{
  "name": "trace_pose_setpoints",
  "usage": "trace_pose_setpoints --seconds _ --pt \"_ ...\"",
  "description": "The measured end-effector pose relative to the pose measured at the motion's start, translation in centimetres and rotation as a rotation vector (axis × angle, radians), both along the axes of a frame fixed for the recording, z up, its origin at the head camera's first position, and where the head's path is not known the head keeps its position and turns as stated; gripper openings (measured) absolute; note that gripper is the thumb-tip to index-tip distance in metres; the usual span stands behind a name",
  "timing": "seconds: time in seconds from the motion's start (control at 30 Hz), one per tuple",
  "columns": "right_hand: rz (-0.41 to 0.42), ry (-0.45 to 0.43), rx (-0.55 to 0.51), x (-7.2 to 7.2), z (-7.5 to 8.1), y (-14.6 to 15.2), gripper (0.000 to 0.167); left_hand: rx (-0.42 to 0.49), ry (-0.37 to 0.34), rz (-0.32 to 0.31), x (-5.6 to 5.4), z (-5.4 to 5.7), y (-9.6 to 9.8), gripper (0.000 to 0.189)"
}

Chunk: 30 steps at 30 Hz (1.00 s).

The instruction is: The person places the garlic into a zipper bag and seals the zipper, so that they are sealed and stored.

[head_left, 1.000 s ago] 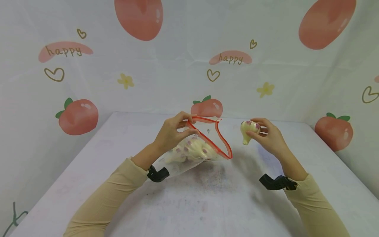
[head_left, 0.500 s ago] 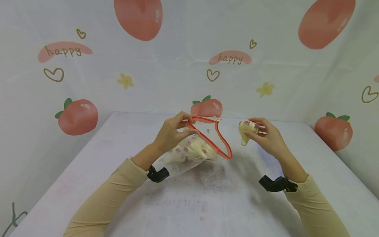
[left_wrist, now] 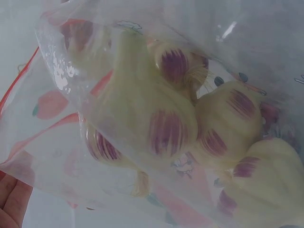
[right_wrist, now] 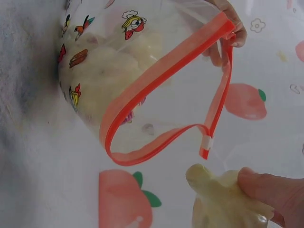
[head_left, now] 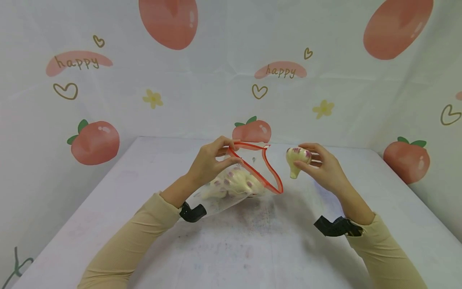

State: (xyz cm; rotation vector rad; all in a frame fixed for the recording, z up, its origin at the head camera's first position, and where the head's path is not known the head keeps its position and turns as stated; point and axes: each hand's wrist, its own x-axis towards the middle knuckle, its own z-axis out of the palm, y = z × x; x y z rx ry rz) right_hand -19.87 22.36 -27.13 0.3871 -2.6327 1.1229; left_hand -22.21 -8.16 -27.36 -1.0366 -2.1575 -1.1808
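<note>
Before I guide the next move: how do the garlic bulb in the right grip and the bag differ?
The garlic bulb is cream with purple streaks; the bag is see-through, with a red band and cartoon prints. The garlic bulb is clearly smaller than the bag. The garlic bulb is pinched by the right grip; the open bag is held by the left grip, with similar bulbs inside. Both are held, not touching each other.

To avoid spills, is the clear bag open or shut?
Open: its red rim spreads into a loop, the left hand pinching one side.
</note>
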Motion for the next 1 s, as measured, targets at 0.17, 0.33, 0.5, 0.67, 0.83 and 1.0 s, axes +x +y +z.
trace_pose_setpoints --seconds 0.17,0.33,0.5,0.67,0.83,1.0 --pt "0.012 -0.003 0.008 0.1 0.1 -0.3 0.049 -0.002 -0.003 0.003 0.0 0.0 0.0 0.033" --pt "0.018 0.002 0.017 0.2 0.2 -0.7 0.049 -0.009 -0.002 0.006 -0.1 0.0 0.0 0.033" --pt "0.036 0.014 0.006 0.4 0.2 -1.0 0.048 -0.016 -0.002 0.010 0.0 0.0 0.0 0.033" --pt "0.054 0.028 0.007 0.3 0.0 -1.3 0.047 -0.024 0.000 0.011 0.0 0.1 0.0 0.033" --pt "0.075 0.035 0.011 0.4 -0.1 -1.6 0.046 -0.031 0.005 0.013 0.0 0.1 0.0 0.033" --pt "0.083 0.037 0.020 0.5 0.0 -2.0 0.046 -0.035 0.011 0.015 0.1 0.1 0.0 0.033"
